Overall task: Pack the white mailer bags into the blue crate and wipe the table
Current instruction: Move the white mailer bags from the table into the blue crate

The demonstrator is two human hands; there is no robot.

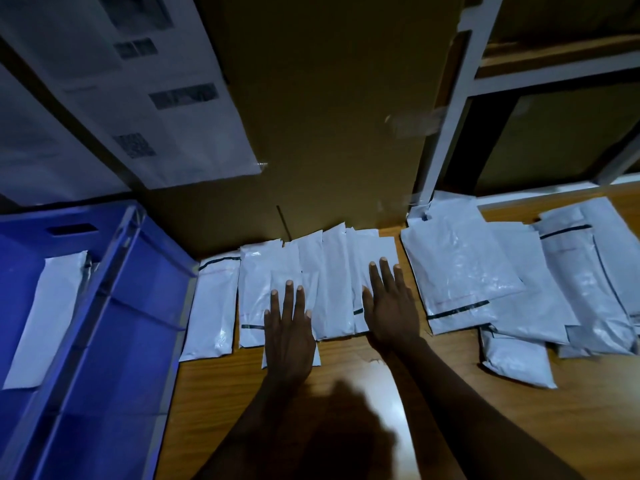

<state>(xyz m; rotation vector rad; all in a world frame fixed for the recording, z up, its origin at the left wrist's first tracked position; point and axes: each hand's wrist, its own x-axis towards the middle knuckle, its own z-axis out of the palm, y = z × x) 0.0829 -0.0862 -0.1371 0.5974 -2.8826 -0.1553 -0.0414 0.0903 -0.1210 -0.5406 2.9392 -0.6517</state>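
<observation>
Work surface: brown wooden table [450,420], seen from above.

Left hand [289,329]: palm down, flat on the row of narrow white plastic mailer bags [334,282], near the row's middle. Fingers straight and slightly apart, pressing on the bag beneath; nothing gripped.

Right hand [389,306]: palm down, flat on the right end of the same row. Fingers straight and slightly apart, tips pointing away from the body; nothing gripped.

Row layout: bags side by side and partly overlapping along the far part of the table, long sides running away from the body. Black seal strips visible on several. Leftmost bag just beside the crate wall.

Large blue rectangular plastic crate [138,306]: at the left of the table. On the table or beside it: cannot tell. Inside, at least 1 long white mailer bag [48,317], lengthwise near the crate's left side.

Pile of larger white plastic mailer bags [460,271]: on the table at the right, loosely overlapping, near the right hand but not touching it.

Background: upright brown cardboard panel [329,116] behind the row. White printed paper sheets [138,81] at upper left. White metal shelf frame [450,116] at upper right.

Near table area: dark shadow between the 2 forearms.
</observation>
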